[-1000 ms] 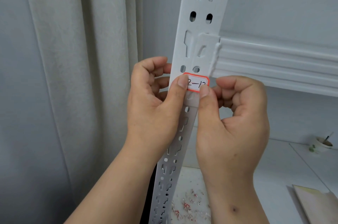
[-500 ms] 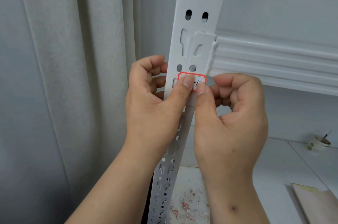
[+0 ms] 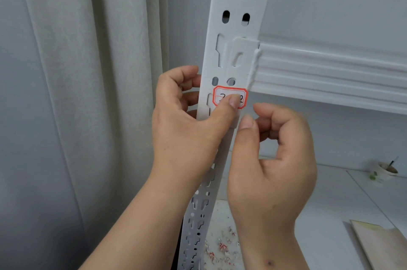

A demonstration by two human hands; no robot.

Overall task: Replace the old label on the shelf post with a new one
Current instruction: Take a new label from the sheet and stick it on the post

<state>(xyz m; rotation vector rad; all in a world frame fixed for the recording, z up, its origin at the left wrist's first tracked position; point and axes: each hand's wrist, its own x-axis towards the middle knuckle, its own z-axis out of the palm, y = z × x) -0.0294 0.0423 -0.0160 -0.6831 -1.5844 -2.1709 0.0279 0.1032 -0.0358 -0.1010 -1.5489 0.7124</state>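
Head view: left hand [image 3: 187, 128] thumb hides label [image 3: 230, 97] writing

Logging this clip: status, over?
Left hand grips post, thumb pressing label. Right hand off label, curled, holding nothing. Nothing in the way.

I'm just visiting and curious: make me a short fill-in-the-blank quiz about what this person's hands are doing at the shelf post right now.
1. The label on the shelf post has a border coloured ____.
2. The thumb pressing on the label belongs to the ____ hand.
3. The right hand is ____ the label, not touching it.
4. Red and white paper scraps lie on the surface ____ the hands.

Missing words: red; left; below; below
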